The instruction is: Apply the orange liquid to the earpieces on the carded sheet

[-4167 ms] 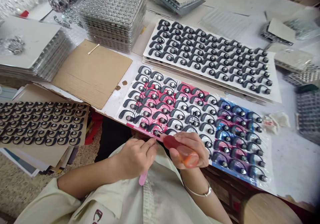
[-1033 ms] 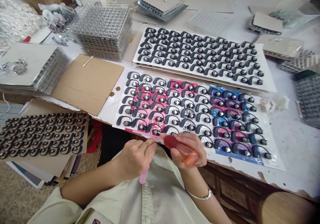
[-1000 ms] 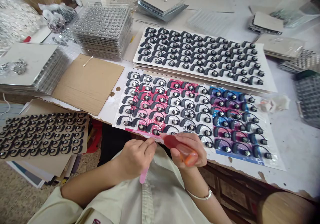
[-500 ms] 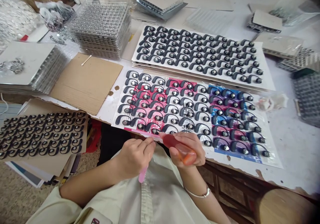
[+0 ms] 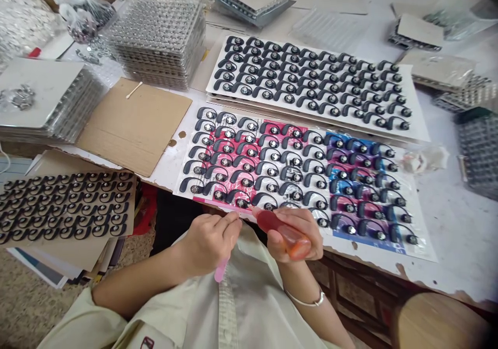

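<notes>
My left hand point(image 5: 213, 242) is closed around a thin pink-handled tool point(image 5: 221, 270), whose handle end sticks out below the fist. The tool's working end is hidden or too small to make out. In my right hand point(image 5: 301, 231) is a translucent red-orange squeeze bottle point(image 5: 283, 235), held tilted with its narrow tip pointing left toward my left fingertips. Both hands are at the table's front edge, just below a sheet of black hook-shaped pieces with round silvery centres. The closest of these hook-shaped pieces point(image 5: 240, 199) lies just above the fingers of my left hand.
Behind lies another white board point(image 5: 418, 115) of similar black pieces. A brown board point(image 5: 132, 209) of them is at lower left. Bare cardboard point(image 5: 134, 123) holds a cotton swab point(image 5: 134, 90). Stacked clear trays point(image 5: 155, 43) stand at back left. A round stool point(image 5: 439, 320) is at lower right.
My right hand and the bottle have shifted slightly to the right, widening the space between the bottle's tip and my left fingertips. My left hand keeps its grip, almost unmoved.
</notes>
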`<state>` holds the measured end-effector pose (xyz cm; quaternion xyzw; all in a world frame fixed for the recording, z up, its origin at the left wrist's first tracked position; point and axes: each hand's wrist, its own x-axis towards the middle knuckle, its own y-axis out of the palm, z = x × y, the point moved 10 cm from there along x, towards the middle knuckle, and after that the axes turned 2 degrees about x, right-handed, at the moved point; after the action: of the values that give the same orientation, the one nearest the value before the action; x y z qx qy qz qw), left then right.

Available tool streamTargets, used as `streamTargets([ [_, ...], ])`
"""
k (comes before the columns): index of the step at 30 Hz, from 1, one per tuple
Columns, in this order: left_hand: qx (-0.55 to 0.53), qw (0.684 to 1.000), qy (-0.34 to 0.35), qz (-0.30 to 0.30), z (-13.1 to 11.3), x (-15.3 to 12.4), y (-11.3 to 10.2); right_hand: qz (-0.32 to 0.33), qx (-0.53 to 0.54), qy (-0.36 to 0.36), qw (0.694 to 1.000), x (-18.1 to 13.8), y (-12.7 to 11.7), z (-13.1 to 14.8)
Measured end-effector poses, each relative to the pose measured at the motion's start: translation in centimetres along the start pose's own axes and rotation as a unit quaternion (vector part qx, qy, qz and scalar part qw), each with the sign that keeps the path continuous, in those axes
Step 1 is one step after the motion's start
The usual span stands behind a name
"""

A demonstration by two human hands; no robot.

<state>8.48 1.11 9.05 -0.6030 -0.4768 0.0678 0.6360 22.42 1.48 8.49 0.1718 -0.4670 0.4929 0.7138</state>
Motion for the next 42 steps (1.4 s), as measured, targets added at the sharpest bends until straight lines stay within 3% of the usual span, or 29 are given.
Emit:
streamTargets([
  [14, -0.023, 1.0, -0.003, -0.01, 0.4, -0.3, 0.1, -0.019, -0.002, -0.009, 1.0, -0.1, -0.3, 0.1],
  [29, -0.162, 0.986, -0.037, -0.003, 2.7, 0.3, 0.0, -0.014, 0.018, -0.001, 1.0, -0.3, -0.3, -0.1],
  [42, -0.178, 0.983, -0.036, -0.006, 2.9, 0.1, 0.1, -0.014, 0.041, -0.002, 0.999, -0.5, -0.3, -0.1],
])
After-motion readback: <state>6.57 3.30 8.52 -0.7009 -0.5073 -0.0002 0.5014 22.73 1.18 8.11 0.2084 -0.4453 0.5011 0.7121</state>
